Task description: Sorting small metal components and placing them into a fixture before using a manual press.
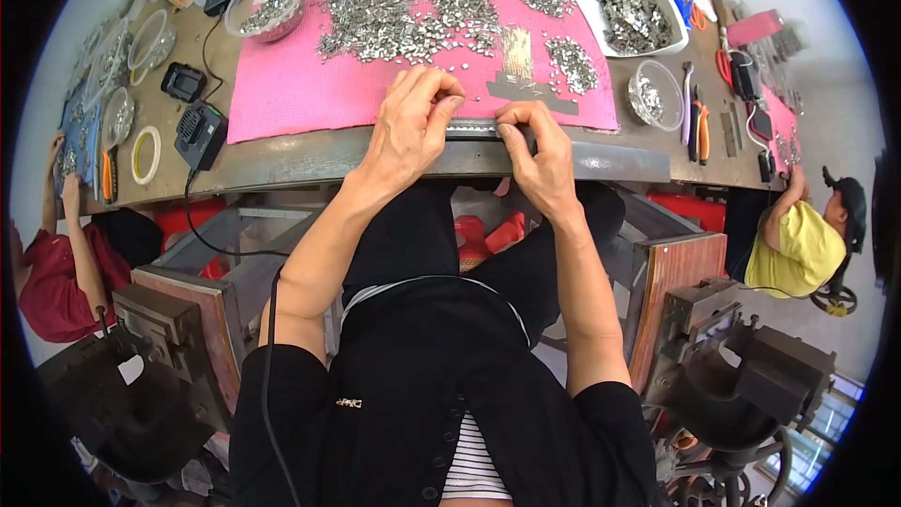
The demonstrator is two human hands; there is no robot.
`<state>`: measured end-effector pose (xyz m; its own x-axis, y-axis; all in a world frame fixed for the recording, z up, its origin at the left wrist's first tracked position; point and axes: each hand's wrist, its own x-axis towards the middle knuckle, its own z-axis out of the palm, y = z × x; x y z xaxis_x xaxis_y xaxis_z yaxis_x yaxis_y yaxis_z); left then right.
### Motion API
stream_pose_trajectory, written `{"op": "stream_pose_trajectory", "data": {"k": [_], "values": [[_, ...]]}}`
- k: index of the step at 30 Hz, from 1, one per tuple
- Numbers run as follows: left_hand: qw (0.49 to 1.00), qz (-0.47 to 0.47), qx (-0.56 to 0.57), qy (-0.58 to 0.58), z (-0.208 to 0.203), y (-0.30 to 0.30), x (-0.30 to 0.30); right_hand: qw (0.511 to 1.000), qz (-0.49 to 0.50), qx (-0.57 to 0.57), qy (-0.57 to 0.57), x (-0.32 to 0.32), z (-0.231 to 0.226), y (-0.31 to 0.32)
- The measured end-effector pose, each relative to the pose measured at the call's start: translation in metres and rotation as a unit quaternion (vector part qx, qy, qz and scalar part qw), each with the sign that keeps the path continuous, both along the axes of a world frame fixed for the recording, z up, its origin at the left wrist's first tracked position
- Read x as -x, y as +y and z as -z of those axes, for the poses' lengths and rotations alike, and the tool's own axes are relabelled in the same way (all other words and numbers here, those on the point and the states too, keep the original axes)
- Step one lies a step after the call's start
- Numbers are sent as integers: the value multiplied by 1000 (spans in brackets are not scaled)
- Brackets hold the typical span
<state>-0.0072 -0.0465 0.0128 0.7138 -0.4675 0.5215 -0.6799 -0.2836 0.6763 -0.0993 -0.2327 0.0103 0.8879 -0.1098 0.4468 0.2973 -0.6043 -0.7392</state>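
My left hand (405, 127) is over the front of the pink mat (282, 103), thumb and index finger pinched together. Whatever lies between those fingertips is too small to make out. Between my hands, along the table's front edge, runs a narrow metal strip (471, 129) with a row of small shiny bits in it. At its right end, my right hand (540, 158) has thumb and index finger closed on the strip. Beyond my hands, small silvery metal pieces (375, 23) lie in loose heaps. A row of thin pale metal strips (517, 56) rests by a flat grey bar (535, 94).
A white tray (683, 38) and clear tubs (657, 120) hold metal parts. At the right are pliers (699, 131); at the left, a black device (200, 136) and tape roll (139, 167). Co-workers in red (70, 286) and yellow (798, 249) sit either side.
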Motion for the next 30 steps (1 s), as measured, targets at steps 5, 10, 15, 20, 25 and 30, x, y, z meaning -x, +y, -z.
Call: {"op": "stream_pose_trajectory", "data": {"k": [5,10,15,20,25,30], "values": [[997,7,32,64,2,-1,6,1000,13,-8,4,1,2,4],[993,10,40,109,5,-2,12,999,5,38,-14,-1,3,2],[995,25,47,83,7,-9,20,982,18,184,-43,-1,-4,5],[999,36,8,-1,9,-13,22,993,29,106,-41,2,1,-4],[999,31,-17,-28,11,-17,23,996,49,55,-43,1,14,-7],[998,24,-38,-46,14,-18,24,997,58,6,-48,4,14,-7]]}}
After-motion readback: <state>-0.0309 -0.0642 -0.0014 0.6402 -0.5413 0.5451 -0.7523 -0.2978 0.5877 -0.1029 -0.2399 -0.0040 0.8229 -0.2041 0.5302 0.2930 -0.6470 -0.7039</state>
